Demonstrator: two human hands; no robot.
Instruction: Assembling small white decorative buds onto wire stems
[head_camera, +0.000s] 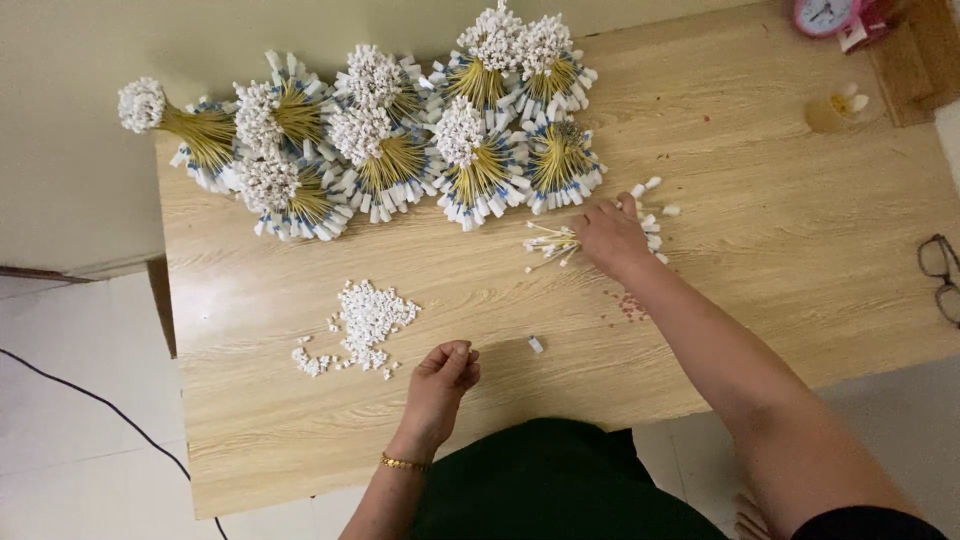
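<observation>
My right hand (610, 236) reaches forward onto a small loose pile of yellow wires with white ends (552, 243), its fingers resting on them. My left hand (443, 373), with a gold bracelet on the wrist, hovers near the table's front edge with its fingers curled together; whether it pinches a small piece I cannot tell. A heap of small white plastic pieces (368, 315) lies just left of it. One single white piece (535, 344) lies to its right. Several finished bundles of yellow wires with white and blue ends (400, 140) lie fanned out along the far side.
The work lies on a light wooden table (780, 230) against a pale wall. A pink clock (826, 14) and a small glass cup (838, 108) stand at the far right. Black glasses (942, 275) lie at the right edge. A black cable (90, 400) runs over the floor on the left.
</observation>
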